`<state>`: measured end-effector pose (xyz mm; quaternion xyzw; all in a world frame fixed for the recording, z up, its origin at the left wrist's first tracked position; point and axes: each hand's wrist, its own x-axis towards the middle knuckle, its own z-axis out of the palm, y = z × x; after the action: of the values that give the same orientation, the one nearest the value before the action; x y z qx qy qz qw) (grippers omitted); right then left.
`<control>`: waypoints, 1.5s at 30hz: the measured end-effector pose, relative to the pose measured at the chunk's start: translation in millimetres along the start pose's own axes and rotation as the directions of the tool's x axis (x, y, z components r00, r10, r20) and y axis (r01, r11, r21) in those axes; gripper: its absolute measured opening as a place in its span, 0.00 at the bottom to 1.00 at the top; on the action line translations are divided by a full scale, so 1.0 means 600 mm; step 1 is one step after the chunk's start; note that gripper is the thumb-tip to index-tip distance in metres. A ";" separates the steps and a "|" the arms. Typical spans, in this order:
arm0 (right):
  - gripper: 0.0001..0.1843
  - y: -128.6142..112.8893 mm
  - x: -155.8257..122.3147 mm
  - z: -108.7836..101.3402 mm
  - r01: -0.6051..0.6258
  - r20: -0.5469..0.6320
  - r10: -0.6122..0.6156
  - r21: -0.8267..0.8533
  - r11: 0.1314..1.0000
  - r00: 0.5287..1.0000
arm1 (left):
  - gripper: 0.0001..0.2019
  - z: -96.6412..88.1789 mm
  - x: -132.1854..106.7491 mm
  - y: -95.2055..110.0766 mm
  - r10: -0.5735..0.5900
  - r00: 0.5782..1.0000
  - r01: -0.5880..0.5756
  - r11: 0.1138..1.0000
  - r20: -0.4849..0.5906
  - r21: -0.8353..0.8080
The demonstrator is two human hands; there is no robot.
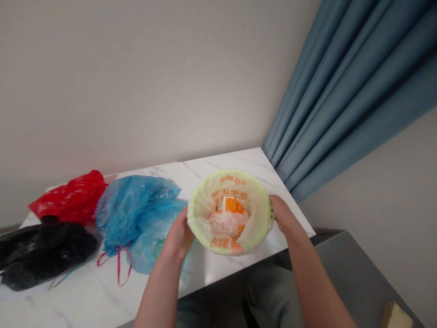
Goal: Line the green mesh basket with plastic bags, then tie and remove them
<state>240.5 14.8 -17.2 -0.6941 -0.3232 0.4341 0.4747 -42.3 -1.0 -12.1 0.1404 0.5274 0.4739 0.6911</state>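
Observation:
A round, light green trash bin [193, 218] is held between my two hands, its mouth facing up toward me. A whitish plastic bag with orange printed characters lines it and folds over the rim. Crumpled plastic and an orange-and-white wrapper [234, 205] lie inside. My left hand [179, 234] grips the bin's left side, and my right hand [279, 210] grips its right side; the fingers of both are partly hidden behind it. Just left of my left hand, a blue plastic bag [136, 212] with pink drawstrings spreads over the tabletop.
Further left on the white marbled table [232, 159] are a red plastic bag [73, 198] and a black plastic bag [48, 253]. A plain wall rises behind the table. Blue curtains [348, 86] hang at the right, above a dark grey surface [355, 273].

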 end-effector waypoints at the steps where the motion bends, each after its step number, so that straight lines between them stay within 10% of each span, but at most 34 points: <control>1: 0.11 0.000 -0.001 0.000 -0.074 0.052 0.072 0.026 0.997 0.996 | 0.21 -0.001 0.000 0.000 0.005 1.000 -0.005 1.000 -0.010 -0.007; 12: 0.17 -0.013 -0.008 0.003 -0.297 0.208 0.266 0.137 0.945 0.941 | 0.15 -0.010 -0.004 0.008 0.018 0.999 -0.016 0.999 -0.040 0.039; 28: 0.17 -0.020 -0.005 -0.012 -0.135 0.068 0.125 0.174 0.975 0.990 | 0.14 -0.058 -0.001 0.023 -0.243 0.968 0.247 0.967 -0.066 0.064; 35: 0.24 -0.034 -0.001 -0.011 0.046 -0.208 -0.074 -0.137 0.989 0.975 | 0.13 -0.033 -0.005 0.025 0.092 0.991 -0.078 0.988 -0.097 0.136; 40: 0.24 -0.057 -0.027 -0.003 0.245 -0.164 -0.326 -0.383 0.891 0.931 | 0.13 -0.008 -0.007 0.014 0.345 0.933 -0.334 0.936 -0.100 0.108; 45: 0.25 -0.069 -0.055 0.014 0.351 -0.032 -0.440 -0.553 0.756 0.897 | 0.13 -0.007 -0.011 0.003 0.342 0.935 -0.329 0.936 -0.096 0.128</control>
<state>217.7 3.6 30.0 -0.7463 -0.5313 0.1593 0.3680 -46.7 -6.8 -8.6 0.2382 0.5604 0.5627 0.5591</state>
